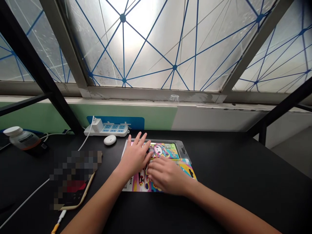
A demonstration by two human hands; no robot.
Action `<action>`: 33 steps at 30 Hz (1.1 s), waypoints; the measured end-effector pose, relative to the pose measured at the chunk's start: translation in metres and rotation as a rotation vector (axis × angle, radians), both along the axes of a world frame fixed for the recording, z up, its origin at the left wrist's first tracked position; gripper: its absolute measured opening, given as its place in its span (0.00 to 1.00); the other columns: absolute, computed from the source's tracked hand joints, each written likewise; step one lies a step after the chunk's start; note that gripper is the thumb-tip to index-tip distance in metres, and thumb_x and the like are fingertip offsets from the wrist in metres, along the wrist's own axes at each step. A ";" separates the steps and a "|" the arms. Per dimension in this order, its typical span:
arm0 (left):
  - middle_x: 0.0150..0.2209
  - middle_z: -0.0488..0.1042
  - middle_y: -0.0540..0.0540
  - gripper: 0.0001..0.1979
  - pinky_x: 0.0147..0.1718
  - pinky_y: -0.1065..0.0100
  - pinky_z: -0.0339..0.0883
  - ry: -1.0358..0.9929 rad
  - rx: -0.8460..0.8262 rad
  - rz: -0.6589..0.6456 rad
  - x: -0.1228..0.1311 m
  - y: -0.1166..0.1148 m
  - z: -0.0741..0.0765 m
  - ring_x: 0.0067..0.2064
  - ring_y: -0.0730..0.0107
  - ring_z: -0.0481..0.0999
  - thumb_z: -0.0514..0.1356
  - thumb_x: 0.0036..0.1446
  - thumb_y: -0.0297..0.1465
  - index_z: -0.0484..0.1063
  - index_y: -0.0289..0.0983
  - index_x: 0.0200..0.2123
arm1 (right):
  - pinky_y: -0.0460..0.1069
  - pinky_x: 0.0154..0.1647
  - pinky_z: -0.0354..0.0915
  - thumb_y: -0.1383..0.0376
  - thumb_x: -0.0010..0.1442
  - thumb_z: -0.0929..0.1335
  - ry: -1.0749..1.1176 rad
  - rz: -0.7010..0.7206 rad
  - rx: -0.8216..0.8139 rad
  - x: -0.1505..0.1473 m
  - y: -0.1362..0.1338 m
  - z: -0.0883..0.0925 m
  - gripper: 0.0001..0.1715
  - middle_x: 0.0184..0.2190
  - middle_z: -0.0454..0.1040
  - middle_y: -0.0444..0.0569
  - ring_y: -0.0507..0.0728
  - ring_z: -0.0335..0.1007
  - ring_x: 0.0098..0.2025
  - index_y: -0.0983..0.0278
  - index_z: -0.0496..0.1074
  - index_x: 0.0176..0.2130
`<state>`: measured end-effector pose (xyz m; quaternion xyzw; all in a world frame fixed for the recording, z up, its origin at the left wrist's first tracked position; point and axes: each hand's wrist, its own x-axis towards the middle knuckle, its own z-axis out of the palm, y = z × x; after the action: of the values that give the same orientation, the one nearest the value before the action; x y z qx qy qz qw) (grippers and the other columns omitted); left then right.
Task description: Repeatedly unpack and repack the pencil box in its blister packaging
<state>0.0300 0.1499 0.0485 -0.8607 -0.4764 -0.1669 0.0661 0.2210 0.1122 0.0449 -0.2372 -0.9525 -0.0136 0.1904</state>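
A colourful cartoon-printed package [168,151] with a clear plastic cover [183,150] lies flat on the black table, under both my hands. My left hand [135,154] rests on its left part, fingers spread and stretched out. Over the middle of the printed card is my right hand [167,174], its fingers together and bent toward the left hand. The right thumb and whatever those fingertips hold are hidden. Between the hands and the cover's right side, a cartoon face and bright lettering show.
To the left lie a phone [79,191], blurred in part, with a charging cable [62,214], and a white round case [110,140]. Behind are a power strip [114,129] with a plugged-in charger [97,124] and, further left, a tipped bottle [24,139]. Black frame bars [44,71] slant up at both sides.
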 end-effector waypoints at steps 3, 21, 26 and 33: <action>0.69 0.58 0.37 0.24 0.64 0.39 0.50 -0.021 0.061 0.026 -0.006 0.001 0.007 0.70 0.46 0.54 0.48 0.70 0.42 0.66 0.37 0.63 | 0.56 0.44 0.64 0.63 0.70 0.60 0.020 -0.353 -0.007 0.030 0.026 0.010 0.17 0.38 0.76 0.55 0.60 0.69 0.41 0.65 0.75 0.40; 0.66 0.65 0.38 0.27 0.62 0.38 0.52 -0.006 -0.077 0.057 -0.011 0.007 -0.003 0.67 0.46 0.60 0.50 0.69 0.46 0.62 0.39 0.64 | 0.62 0.49 0.65 0.45 0.52 0.74 -0.123 -0.571 -0.140 0.071 0.077 0.016 0.26 0.48 0.71 0.56 0.68 0.66 0.51 0.61 0.73 0.41; 0.52 0.77 0.41 0.23 0.60 0.43 0.56 -0.049 -0.011 0.060 -0.029 0.010 0.021 0.54 0.52 0.73 0.64 0.62 0.43 0.69 0.39 0.56 | 0.66 0.62 0.57 0.57 0.61 0.71 0.003 -0.459 0.061 0.069 0.051 0.013 0.14 0.46 0.76 0.55 0.64 0.73 0.52 0.62 0.69 0.42; 0.47 0.76 0.42 0.13 0.54 0.52 0.65 -0.188 0.254 -0.116 -0.029 -0.063 0.049 0.49 0.55 0.72 0.61 0.63 0.29 0.72 0.39 0.51 | 0.66 0.62 0.61 0.68 0.65 0.66 0.174 -0.386 0.281 0.094 -0.029 0.031 0.28 0.47 0.76 0.53 0.62 0.73 0.49 0.57 0.60 0.63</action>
<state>0.0011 0.0864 0.0971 -0.8520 -0.4053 -0.3090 0.1197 0.3152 0.0832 0.0764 -0.3861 -0.8585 -0.1615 0.2964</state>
